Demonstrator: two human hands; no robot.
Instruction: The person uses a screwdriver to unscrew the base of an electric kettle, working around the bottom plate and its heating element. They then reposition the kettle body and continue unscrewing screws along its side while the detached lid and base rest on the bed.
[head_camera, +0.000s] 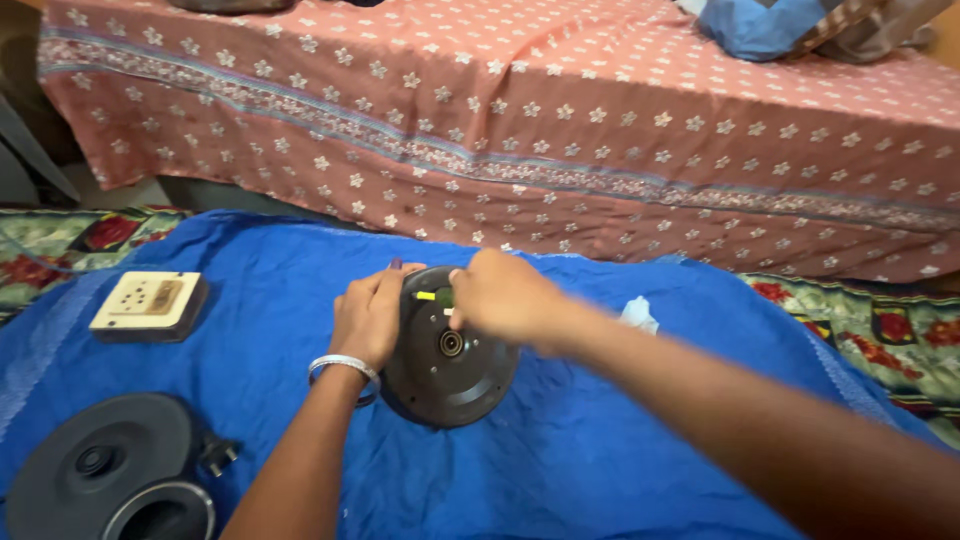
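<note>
The dark round unit (447, 360), apparently the underside of a small appliance, stands tilted on the blue cloth (560, 470) at the centre of the view, circular base facing the camera. The left hand (368, 315) wraps around its left edge, fingers curled closed on the rim to steady it. The right hand (500, 295) rests on the upper part of the base, fingertips pinched near the top; motion blur prevents telling whether they hold a small part or only press on the surface.

Progress, as judged from the layout: the unit is already separated from a matching round black base plate (100, 470), which lies at the lower left of the cloth with a black plug (218, 455) beside it. The base cover of the unit is still in place; work on it appears to be at an early stage.

Markings and other items:
- a small yellow-green tab or label (427, 296) near the top of the base, beside a central ring fitting (451, 343)
- a cream switch-and-socket board (150, 303) on a dark backing, left of the hands
- a small white scrap (638, 314) to the right
- a pink flowered cloth (600, 130) covering the furniture behind
</note>
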